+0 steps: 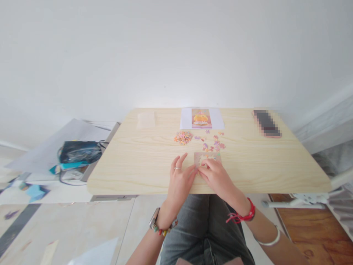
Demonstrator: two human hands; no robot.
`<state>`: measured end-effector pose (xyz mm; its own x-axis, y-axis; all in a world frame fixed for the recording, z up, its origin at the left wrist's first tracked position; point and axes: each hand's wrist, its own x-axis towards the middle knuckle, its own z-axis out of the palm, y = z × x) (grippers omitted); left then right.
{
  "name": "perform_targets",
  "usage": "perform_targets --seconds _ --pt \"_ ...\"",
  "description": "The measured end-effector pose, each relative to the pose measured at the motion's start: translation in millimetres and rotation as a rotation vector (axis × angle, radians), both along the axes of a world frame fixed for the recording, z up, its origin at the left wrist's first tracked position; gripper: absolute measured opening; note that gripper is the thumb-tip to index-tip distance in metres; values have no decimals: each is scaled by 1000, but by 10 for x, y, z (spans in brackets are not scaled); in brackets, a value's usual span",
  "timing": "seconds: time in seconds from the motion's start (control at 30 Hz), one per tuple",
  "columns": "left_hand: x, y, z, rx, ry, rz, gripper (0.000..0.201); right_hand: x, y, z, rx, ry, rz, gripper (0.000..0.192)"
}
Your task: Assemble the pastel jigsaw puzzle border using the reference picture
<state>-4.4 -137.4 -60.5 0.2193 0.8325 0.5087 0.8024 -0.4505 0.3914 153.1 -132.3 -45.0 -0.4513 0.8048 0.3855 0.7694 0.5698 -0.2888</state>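
A small clear puzzle tray (pixel 206 157) lies near the front edge of the light wooden table (pixel 138 162). My right hand (pixel 216 176) rests on the tray's front part, fingertips pressing at its left corner. My left hand (pixel 180 177) lies beside it, fingers spread, its thumb touching the tray's left edge where the two hands meet. Whether a piece is pinched between the fingers cannot be seen. Beyond the tray lie a heap of tiny colourful puzzle pieces (pixel 183 137) and scattered loose pieces (pixel 213 142).
A reference picture (pixel 201 118) of a yellow figure on white paper lies at the table's far edge. A clear plastic bag (pixel 146 119) sits far left, a phone (pixel 266 123) far right. A dark bag (pixel 79 151) lies on a low surface left of the table.
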Motion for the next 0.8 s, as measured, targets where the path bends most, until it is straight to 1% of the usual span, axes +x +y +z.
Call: perform_targets --seconds 0.1,0.33,0.5,0.6,0.67,0.8 --pt "-4 8 24 26 32 -25 14 -9 -7 -2 24 -27 -3 18" --pt "0 31 30 39 29 -35 15 -48 -51 -51 113 -90 -10 21" --pt "-8 49 48 47 39 -51 14 -7 -27 -16 62 1 -10 19" --pt "-12 63 44 42 47 -44 11 159 95 68 21 97 -38 16" --pt "-17 76 33 40 40 -26 10 330 228 125 9 142 -76 18" --pt "-51 116 14 36 1 36 14 714 530 184 -7 147 -122 19"
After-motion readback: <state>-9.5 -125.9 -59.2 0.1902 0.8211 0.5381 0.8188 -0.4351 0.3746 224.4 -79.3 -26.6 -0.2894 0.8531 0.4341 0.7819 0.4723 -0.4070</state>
